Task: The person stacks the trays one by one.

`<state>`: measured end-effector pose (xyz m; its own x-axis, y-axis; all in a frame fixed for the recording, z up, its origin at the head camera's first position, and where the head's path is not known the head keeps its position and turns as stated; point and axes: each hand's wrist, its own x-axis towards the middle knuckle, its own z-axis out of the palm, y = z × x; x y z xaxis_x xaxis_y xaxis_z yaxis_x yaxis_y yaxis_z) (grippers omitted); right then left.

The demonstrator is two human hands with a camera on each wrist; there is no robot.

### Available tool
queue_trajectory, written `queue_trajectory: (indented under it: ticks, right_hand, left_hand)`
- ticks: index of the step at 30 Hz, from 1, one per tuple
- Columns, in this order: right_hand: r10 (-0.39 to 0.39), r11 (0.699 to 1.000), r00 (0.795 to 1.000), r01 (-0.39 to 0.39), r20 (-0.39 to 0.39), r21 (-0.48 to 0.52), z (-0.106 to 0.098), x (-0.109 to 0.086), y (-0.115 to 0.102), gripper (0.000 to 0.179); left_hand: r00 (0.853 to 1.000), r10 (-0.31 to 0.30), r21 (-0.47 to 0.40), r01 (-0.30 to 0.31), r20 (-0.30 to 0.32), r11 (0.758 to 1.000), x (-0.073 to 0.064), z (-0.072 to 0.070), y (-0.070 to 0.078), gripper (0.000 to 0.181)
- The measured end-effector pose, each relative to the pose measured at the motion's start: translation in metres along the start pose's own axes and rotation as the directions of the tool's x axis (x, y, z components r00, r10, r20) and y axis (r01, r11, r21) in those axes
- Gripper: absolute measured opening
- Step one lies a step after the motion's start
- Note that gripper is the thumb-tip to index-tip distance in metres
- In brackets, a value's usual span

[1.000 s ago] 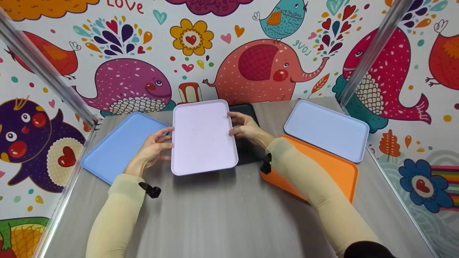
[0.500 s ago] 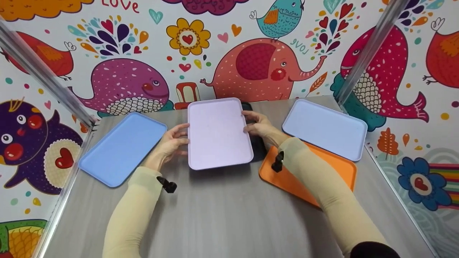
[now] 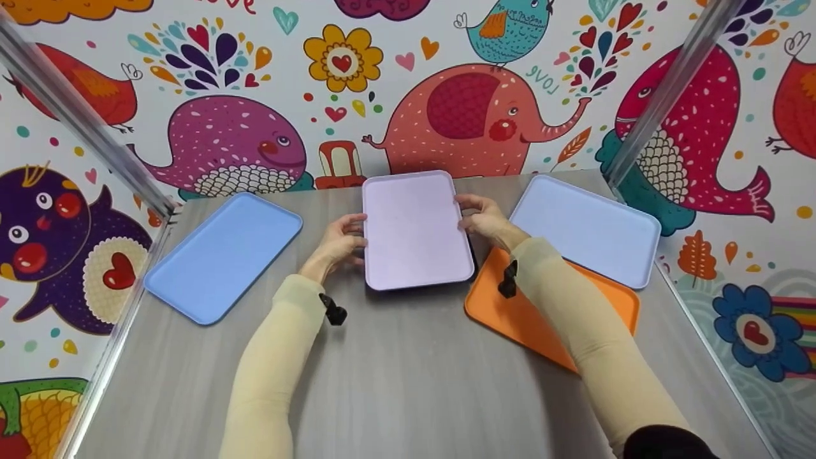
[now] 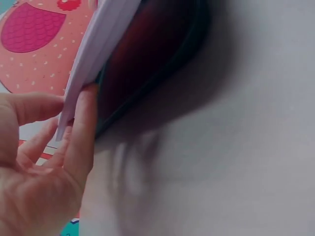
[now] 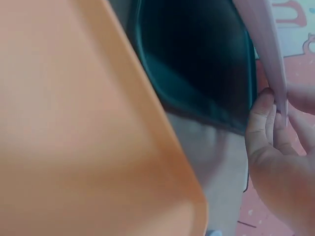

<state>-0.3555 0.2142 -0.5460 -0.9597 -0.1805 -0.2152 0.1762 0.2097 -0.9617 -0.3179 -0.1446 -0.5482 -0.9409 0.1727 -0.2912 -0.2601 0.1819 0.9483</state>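
Observation:
A pale lilac tray (image 3: 417,233) is held by its two long sides above a dark tray (image 5: 197,59). My left hand (image 3: 335,245) pinches the left edge, thumb on one face and fingers on the other, as the left wrist view shows. At the opposite edge my right hand (image 3: 488,220) pinches in the same way. In both wrist views a gap shows between the lilac tray and the dark one. From the head view the dark tray is almost wholly covered, with only a thin strip showing at the right.
A blue tray (image 3: 223,258) lies angled on the left of the grey table (image 3: 408,376). On the right, a light blue tray (image 3: 590,229) overlaps an orange tray (image 3: 510,306), which my right forearm partly covers. A patterned wall (image 3: 344,121) stands behind the table.
Both hands have carried the lilac tray to the right, so it now covers nearly all of the dark tray. The blue, light blue and orange trays stay where they were.

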Motion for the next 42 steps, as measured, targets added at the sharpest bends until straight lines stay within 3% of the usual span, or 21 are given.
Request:
queue_trajectory:
  ticks: [15,19,22,26,27,28,31,33,35,37,42]
  right_hand:
    - [0.007,0.995,0.991,-0.020,-0.133,-0.096,0.004,0.017,0.011,0.069]
    - [0.009,0.991,0.989,-0.028,-0.146,-0.131,0.003,0.017,0.012,0.068]
    - [-0.031,0.984,0.987,0.003,-0.156,-0.179,0.004,0.017,0.016,0.064]
    - [-0.085,0.970,0.981,0.041,-0.176,-0.239,0.006,0.015,0.022,0.058]
    - [-0.087,0.969,0.980,0.041,-0.180,-0.243,0.007,0.014,0.023,0.056]
    - [-0.084,0.968,0.979,0.036,-0.185,-0.248,0.008,0.013,0.024,0.054]
    - [-0.078,0.961,0.978,0.021,-0.195,-0.277,0.010,0.010,0.025,0.050]
    - [-0.062,0.951,0.979,-0.001,-0.196,-0.308,0.011,0.008,0.024,0.048]
    - [-0.043,0.940,0.980,-0.026,-0.192,-0.342,0.011,0.007,0.022,0.046]
    - [-0.030,0.930,0.982,-0.041,-0.187,-0.365,0.011,0.005,0.021,0.045]
    - [-0.067,0.914,0.985,-0.004,-0.161,-0.405,0.010,0.000,0.018,0.044]
  left_hand:
    - [0.998,0.000,0.132,0.008,-0.064,0.991,0.022,0.018,0.007,0.071]
    - [0.997,0.003,0.212,0.014,-0.081,0.977,0.026,0.023,0.009,0.069]
    - [0.992,0.072,0.354,-0.030,-0.104,0.935,0.047,0.021,-0.006,0.063]
    - [0.984,0.132,0.553,-0.044,-0.120,0.832,0.091,0.012,-0.043,0.056]
    - [0.982,0.138,0.576,-0.041,-0.126,0.816,0.098,0.012,-0.051,0.055]
    - [0.985,0.121,0.591,-0.026,-0.121,0.806,0.092,0.014,-0.046,0.055]
    - [0.985,0.122,0.622,-0.019,-0.123,0.783,0.091,0.016,-0.047,0.055]
    - [0.983,0.127,0.625,-0.016,-0.133,0.781,0.085,0.018,-0.043,0.054]
    - [0.983,0.127,0.629,-0.014,-0.136,0.777,0.093,0.015,-0.050,0.056]
    - [0.983,0.123,0.621,-0.012,-0.137,0.784,0.092,0.016,-0.050,0.056]
    - [0.980,0.145,0.614,-0.031,-0.138,0.788,0.088,0.019,-0.050,0.053]
